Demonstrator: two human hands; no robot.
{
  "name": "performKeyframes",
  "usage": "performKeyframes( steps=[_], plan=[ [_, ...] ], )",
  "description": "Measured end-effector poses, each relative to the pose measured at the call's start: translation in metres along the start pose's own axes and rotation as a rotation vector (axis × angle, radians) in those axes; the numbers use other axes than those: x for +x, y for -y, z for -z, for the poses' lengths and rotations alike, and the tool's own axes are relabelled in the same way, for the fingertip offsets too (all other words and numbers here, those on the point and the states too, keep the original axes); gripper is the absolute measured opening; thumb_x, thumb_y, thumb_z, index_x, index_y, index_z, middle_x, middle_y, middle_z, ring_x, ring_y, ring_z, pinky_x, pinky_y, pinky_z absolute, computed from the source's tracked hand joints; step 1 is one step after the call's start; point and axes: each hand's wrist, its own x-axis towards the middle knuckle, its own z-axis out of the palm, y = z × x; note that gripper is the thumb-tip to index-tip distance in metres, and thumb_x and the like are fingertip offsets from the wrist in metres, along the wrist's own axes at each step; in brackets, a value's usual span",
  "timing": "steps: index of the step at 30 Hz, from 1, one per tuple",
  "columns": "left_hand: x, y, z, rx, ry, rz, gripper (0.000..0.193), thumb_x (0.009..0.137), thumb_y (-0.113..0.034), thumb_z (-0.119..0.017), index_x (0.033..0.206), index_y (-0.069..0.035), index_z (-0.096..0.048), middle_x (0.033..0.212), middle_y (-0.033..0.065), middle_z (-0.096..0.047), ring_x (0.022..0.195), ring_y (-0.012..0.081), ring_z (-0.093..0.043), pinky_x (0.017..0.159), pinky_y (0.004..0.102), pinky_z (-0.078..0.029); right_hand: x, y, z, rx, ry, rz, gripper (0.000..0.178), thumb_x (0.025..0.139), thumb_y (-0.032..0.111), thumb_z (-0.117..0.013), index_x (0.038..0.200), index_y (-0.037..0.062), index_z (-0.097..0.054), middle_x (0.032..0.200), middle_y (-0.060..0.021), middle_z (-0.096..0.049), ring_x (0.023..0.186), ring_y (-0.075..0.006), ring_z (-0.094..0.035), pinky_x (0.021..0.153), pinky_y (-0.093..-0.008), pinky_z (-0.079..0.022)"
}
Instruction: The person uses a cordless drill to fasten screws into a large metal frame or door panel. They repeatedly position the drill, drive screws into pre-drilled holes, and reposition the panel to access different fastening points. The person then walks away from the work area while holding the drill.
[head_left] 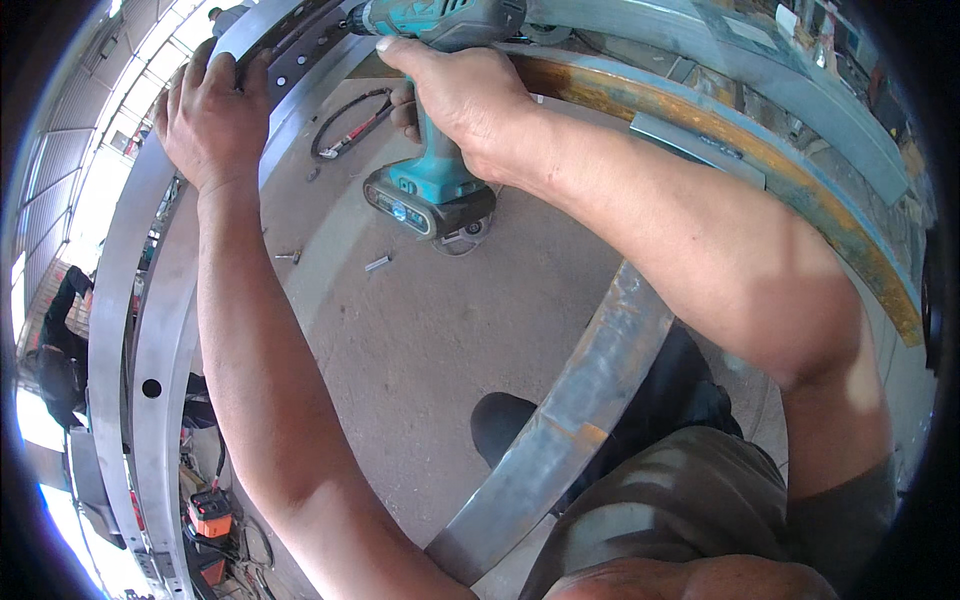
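Note:
My right hand [465, 100] is wrapped round the handle of a teal and black cordless drill [437, 178]. The thumb lies along the back of the tool's body, and a battery pack sits at its base. The drill's nose points left, at a long grey steel beam [165, 300] with a row of holes near its upper end. Whatever is at the tip of the nose is too dark to make out. My left hand [218, 125] grips the upper part of this beam, its fingers curled over the edge and partly hidden.
Another steel bar [570, 420] crosses beside my legs. A rusty beam [700, 110] runs along the upper right. On the floor lie a looped hose [350, 125], a bolt [290, 257] and a small metal piece [378, 263]. An orange and black device [210, 515] with cables stands beyond the beam at lower left.

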Motion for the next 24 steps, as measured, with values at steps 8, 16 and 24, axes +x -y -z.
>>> performKeyframes(
  steps=[8,16,24],
  plan=[
    [-0.004,-0.001,0.0,-0.038,-0.027,0.026,0.033,0.091,-0.049,-0.07,0.093,-0.016,-0.073,0.129,0.0018,-0.069,0.125,0.0251,-0.062,0.111,0.0506,-0.039,0.0,0.005,-0.002,-0.023,-0.057,-0.021,0.025,0.094,0.03,-0.071,0.1,0.0057,-0.065,0.081,-0.0068,-0.065,0.066,-0.0155,-0.064,0.059,-0.0338,-0.051],
    [-0.003,-0.003,0.002,-0.056,-0.032,0.035,0.03,0.091,-0.046,-0.071,0.092,-0.016,-0.073,0.13,0.0015,-0.069,0.127,0.0252,-0.06,0.111,0.0515,-0.039,0.004,0.013,0.009,0.065,0.069,-0.174,0.017,0.092,0.023,-0.072,0.093,0.0073,-0.065,0.076,-0.0026,-0.063,0.061,-0.014,-0.059,0.058,-0.0335,-0.051],
    [-0.006,-0.004,0.001,-0.041,0.005,0.049,0.032,0.091,-0.048,-0.07,0.093,-0.016,-0.074,0.132,0.0028,-0.068,0.129,0.0251,-0.059,0.113,0.0511,-0.038,0.004,0.007,0.009,0.085,0.095,-0.138,0.013,0.093,0.019,-0.071,0.089,0.0082,-0.065,0.074,-0.0019,-0.062,0.059,-0.0138,-0.059,0.058,-0.0318,-0.051]
  ],
)
